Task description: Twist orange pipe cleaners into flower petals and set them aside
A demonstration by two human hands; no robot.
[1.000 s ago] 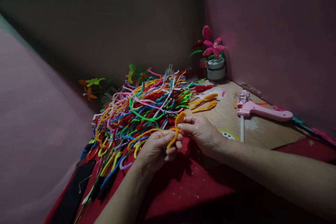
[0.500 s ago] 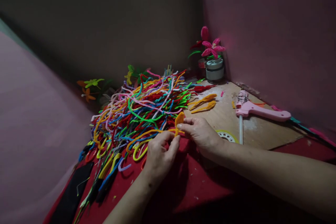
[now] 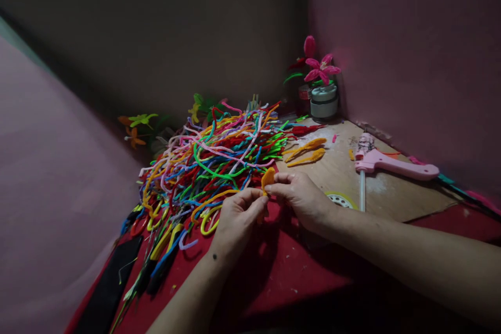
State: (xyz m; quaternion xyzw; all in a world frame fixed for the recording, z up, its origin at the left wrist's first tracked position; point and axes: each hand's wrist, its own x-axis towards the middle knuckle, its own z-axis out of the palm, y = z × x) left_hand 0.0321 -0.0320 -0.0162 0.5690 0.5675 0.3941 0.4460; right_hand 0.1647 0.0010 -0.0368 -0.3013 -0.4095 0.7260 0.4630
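Both my hands meet over a red cloth (image 3: 274, 276) and pinch one orange pipe cleaner (image 3: 267, 177). My right hand (image 3: 301, 198) holds its folded loop upright between thumb and fingers. My left hand (image 3: 238, 216) pinches the stem just below the loop, while the long tail (image 3: 211, 201) trails left into a big tangled heap of many-coloured pipe cleaners (image 3: 211, 162). Two finished orange petal shapes (image 3: 305, 152) lie on the wooden board (image 3: 391, 198) behind my right hand.
A pink glue gun (image 3: 391, 164) lies on the board at right. In the far corner a small pot holds pink pipe-cleaner flowers (image 3: 319, 70). More small flowers (image 3: 136, 128) lie at back left. A black strip (image 3: 109, 287) lies at lower left. Walls close in on three sides.
My left hand has slid up the orange stem towards the loop and turned over it. The loose lower end that hung below my fingers is no longer visible. The right hand stayed put.
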